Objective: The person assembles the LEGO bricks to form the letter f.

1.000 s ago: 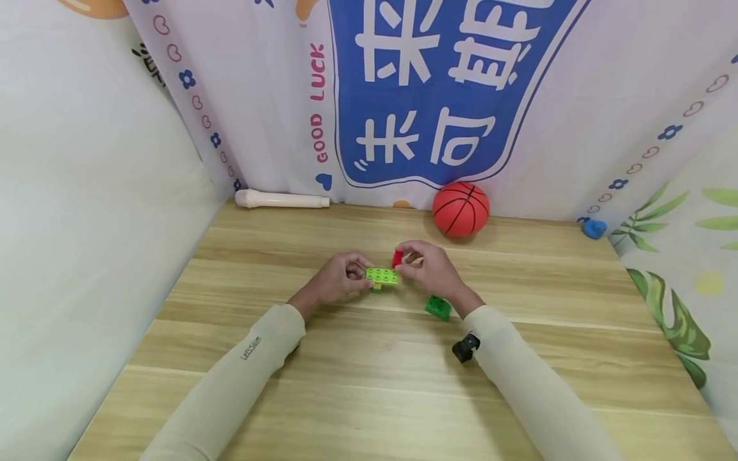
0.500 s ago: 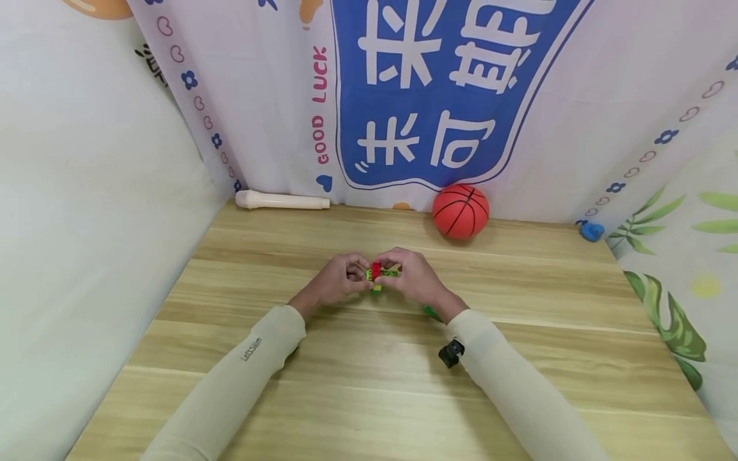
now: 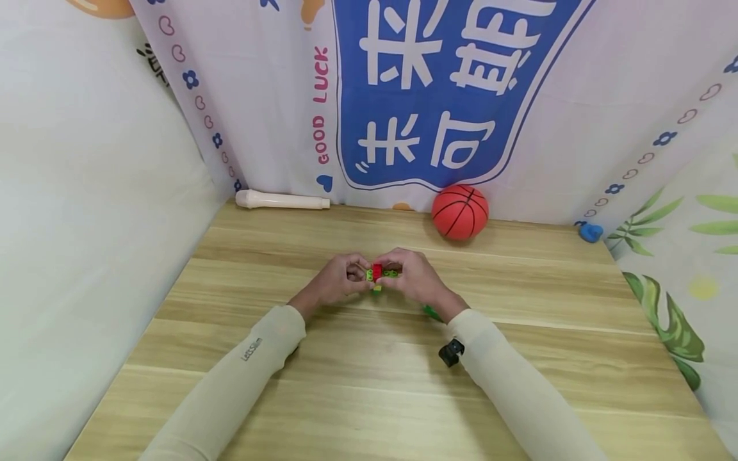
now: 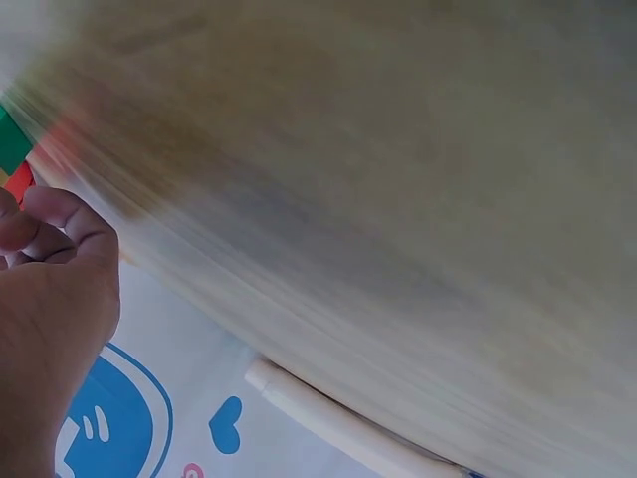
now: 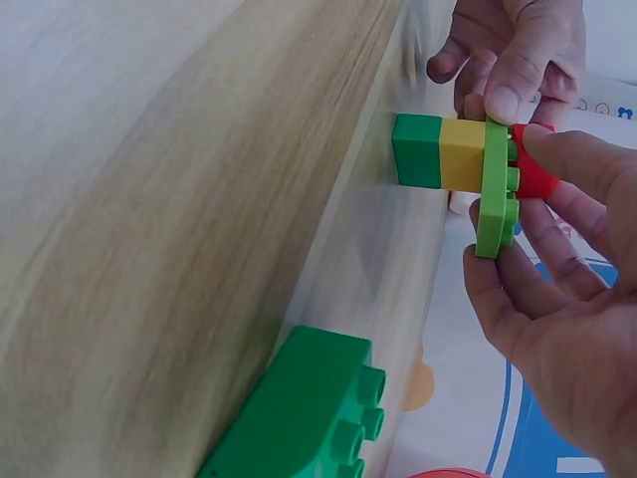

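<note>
A small stack of toy building bricks stands on the table between the two hands: a dark green brick (image 5: 418,151) at its base, a yellow brick (image 5: 462,154) above, then a wide light green brick (image 5: 492,199) with studs. My left hand (image 3: 339,279) pinches the left end of the light green brick between thumb and fingers. Thumb and fingers of my right hand (image 3: 416,276) hold a red brick (image 5: 535,177) against the studs on top, near that left end. Some right fingers lie under the light green brick's other end. The left wrist view shows little of the stack.
Near the right wrist lies a loose green brick (image 5: 294,408), partly hidden by the arm in the head view. Along the back edge are a white microphone (image 3: 282,200) and a red basketball (image 3: 460,212). A small blue object (image 3: 590,232) sits at the far right corner.
My right hand has carried the red brick leftward from beside the light green brick onto its studs. The left hand has stayed in place. The right arm now covers more of the loose green brick.
</note>
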`<action>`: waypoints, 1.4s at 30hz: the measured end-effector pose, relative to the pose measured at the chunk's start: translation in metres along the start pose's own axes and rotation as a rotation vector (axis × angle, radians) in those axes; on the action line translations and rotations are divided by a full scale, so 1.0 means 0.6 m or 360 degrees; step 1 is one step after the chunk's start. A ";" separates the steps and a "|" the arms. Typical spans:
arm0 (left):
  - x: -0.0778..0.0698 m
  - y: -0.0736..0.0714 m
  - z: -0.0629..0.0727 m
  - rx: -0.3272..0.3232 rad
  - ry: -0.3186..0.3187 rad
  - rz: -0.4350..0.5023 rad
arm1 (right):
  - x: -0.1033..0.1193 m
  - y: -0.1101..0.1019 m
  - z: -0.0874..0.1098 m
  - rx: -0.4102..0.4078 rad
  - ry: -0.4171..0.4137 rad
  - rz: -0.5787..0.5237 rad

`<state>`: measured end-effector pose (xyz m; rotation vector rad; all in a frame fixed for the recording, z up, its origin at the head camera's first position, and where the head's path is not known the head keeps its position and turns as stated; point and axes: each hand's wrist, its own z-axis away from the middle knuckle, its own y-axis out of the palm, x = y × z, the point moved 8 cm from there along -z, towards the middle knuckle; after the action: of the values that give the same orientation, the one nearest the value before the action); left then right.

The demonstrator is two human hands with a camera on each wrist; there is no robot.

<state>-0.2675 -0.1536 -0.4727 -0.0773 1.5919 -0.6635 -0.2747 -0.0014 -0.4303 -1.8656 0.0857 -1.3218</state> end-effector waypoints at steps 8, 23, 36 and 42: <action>0.001 0.002 0.001 0.0009 -0.0038 0.0013 | -0.005 0.001 0.001 -0.0021 -0.0008 0.0043; 0.001 0.001 0.004 -0.0002 -0.0041 0.0001 | -0.004 0.003 0.010 -0.0125 -0.0038 0.0063; 0.000 -0.001 0.005 0.0005 -0.0028 -0.0003 | -0.008 0.000 0.007 -0.0099 -0.0021 0.0095; -0.002 0.000 0.004 0.0011 -0.0025 -0.0022 | -0.010 -0.003 0.009 -0.0105 0.0015 0.0108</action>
<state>-0.2650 -0.1542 -0.4717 -0.0885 1.5749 -0.6778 -0.2735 0.0059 -0.4339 -1.8953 0.1978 -1.2952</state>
